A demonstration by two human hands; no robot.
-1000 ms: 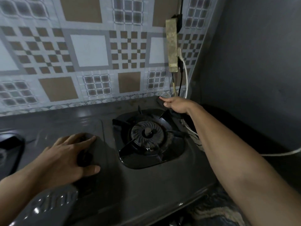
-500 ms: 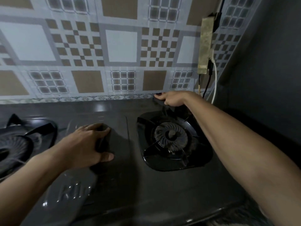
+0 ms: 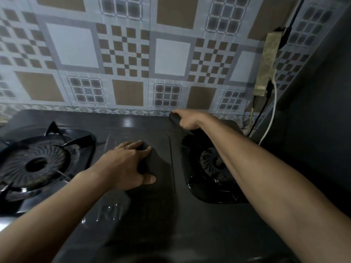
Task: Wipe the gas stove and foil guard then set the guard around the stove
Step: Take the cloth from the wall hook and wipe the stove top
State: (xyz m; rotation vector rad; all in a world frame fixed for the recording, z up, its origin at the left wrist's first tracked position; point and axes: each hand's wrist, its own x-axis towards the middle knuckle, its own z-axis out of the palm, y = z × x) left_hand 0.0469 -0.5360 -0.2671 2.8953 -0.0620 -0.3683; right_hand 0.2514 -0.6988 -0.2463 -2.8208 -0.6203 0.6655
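The dark gas stove (image 3: 152, 224) fills the lower view, with a left burner (image 3: 36, 164) and a right burner (image 3: 210, 164). My right hand (image 3: 190, 120) reaches over the right burner to the stove's back edge and is closed on a dark cloth (image 3: 175, 118) pressed against the surface. My left hand (image 3: 123, 168) lies flat on the middle panel between the burners, fingers apart, holding nothing. Behind the stove stands a checker-patterned panel (image 3: 123, 54); I cannot tell whether it is the foil guard or the wall.
A taped-over power strip (image 3: 266, 63) hangs at the back right, with a white cable (image 3: 273, 111) and a black cable trailing down beside the stove. A dark grey side wall (image 3: 313, 111) closes in the right.
My right hand with the cloth has slid left along the stove's back edge. The view has swung left, bringing the left burner in. My left hand stays on the middle panel.
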